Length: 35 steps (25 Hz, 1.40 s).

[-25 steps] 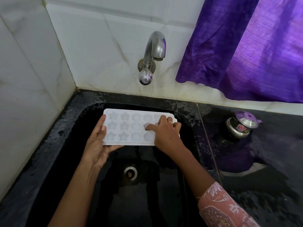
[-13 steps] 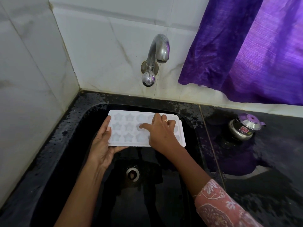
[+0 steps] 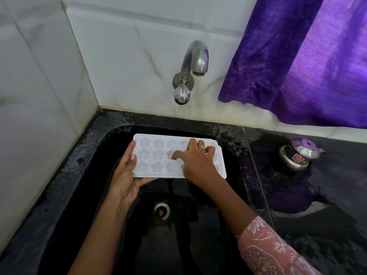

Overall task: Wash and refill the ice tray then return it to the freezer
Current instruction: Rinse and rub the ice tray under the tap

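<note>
Fingers (image 3: 132,150) of L hand (image 3: 127,175) grip ice tray (image 3: 156,153) by its left end, centre frame, held level over black sink (image 3: 111,135). R hand (image 3: 195,163) grasps nothing: loosely bent, index tip pressed into a mid-row cell. No water seen from tap (image 3: 193,62). Looks like wash stage, cells being rubbed; rinse, refill, freezer all left.

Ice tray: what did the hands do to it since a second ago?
The right hand slid a little leftward over the ice tray, so its forefinger now rubs a middle-row mould nearer the centre. The left hand still holds the tray's left end above the sink, and the tap still runs no water.
</note>
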Tool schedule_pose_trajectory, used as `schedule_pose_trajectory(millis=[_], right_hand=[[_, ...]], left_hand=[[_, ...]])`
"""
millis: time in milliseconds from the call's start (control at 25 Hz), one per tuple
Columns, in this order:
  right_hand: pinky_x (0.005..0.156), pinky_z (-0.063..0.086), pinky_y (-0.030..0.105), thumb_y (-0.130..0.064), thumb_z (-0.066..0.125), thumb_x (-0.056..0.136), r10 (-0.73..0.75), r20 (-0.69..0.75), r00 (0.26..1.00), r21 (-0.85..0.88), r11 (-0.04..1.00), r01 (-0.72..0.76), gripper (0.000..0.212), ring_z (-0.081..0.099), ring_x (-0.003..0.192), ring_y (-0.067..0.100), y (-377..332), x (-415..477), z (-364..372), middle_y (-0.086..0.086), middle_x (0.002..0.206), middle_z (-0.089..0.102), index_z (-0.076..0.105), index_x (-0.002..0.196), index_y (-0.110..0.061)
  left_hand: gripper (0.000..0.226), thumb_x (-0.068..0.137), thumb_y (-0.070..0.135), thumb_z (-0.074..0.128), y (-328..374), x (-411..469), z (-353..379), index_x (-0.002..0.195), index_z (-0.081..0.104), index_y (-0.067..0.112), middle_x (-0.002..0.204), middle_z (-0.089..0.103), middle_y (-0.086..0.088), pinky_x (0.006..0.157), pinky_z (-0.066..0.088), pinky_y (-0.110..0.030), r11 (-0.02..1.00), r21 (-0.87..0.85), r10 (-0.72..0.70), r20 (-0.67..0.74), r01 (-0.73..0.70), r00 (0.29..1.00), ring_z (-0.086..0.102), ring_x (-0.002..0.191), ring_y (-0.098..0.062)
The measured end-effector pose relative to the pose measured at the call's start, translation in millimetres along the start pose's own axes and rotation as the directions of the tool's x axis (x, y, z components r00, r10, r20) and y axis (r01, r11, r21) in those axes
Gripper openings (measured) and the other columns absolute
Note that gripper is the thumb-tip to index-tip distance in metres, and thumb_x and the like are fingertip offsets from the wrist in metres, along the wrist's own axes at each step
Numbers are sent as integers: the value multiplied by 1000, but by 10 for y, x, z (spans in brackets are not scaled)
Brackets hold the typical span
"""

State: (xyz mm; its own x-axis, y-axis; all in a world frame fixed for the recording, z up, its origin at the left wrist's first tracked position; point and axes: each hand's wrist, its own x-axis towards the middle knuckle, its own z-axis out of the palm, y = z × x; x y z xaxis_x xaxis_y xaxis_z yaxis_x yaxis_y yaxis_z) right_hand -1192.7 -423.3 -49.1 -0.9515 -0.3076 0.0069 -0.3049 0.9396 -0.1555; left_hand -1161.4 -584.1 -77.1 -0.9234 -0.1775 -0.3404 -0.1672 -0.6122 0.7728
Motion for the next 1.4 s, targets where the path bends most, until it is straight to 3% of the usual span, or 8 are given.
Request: schedule_pose_trajectory(millis=[160,280,480,760,1000,1160,1400], right_hand=[[88,21,37,3,45,82,20,5,1000,-18,1000,-20,58,33,108,25,-51,-4,15,6,113,36,49,127,-34],[89,21,37,3,45,83,17,17,1000,10,1000,-17,61,33,108,24,-48,-13,11,3,108,33,47,128,-37],[87,18,36,8,44,73,-4,-85,996,45,999,8,62,31,109,23,-121,6,-111,5,112,33,50,123,-28],[93,22,40,-2,46,85,-79,39,996,13,997,79,56,31,111,27,-266,76,-1,7,116,35,48,131,-33],[93,21,40,-6,49,88,-88,31,996,7,996,88,52,33,110,26,-232,82,15,6,114,36,50,128,-39],[90,22,39,-5,48,87,-74,-15,997,-43,996,73,48,33,112,28,-233,76,-7,8,118,37,53,124,-35],[94,23,40,-4,47,88,-79,-5,997,-47,996,78,55,33,115,27,-284,46,-12,8,120,36,44,133,-35]], left_hand=[[40,99,16,37,-11,-6,-3,137,43,27,105,59,12,54,58,-37,1000,13,-2,7,2,1000,61,91,-13],[39,99,16,38,-5,3,-19,136,45,27,105,60,12,53,58,-37,1000,1,1,4,-1,1000,61,91,-13],[40,99,17,38,-19,1,-11,137,44,28,103,61,13,53,58,-37,1000,-1,0,12,0,1000,63,89,-12],[40,99,15,39,-49,9,8,136,45,28,97,67,13,52,58,-38,1000,-21,5,44,-4,999,71,78,-11],[39,99,15,39,-42,26,-16,135,45,28,94,69,13,52,58,-38,1000,-25,12,40,-11,999,71,77,-11],[39,99,15,38,-64,12,18,135,46,28,101,65,10,50,57,-37,999,-35,4,42,-3,999,71,78,-11],[40,99,16,37,-40,34,-14,135,45,31,104,65,11,54,58,-39,999,-53,-3,63,6,998,69,85,-13]])
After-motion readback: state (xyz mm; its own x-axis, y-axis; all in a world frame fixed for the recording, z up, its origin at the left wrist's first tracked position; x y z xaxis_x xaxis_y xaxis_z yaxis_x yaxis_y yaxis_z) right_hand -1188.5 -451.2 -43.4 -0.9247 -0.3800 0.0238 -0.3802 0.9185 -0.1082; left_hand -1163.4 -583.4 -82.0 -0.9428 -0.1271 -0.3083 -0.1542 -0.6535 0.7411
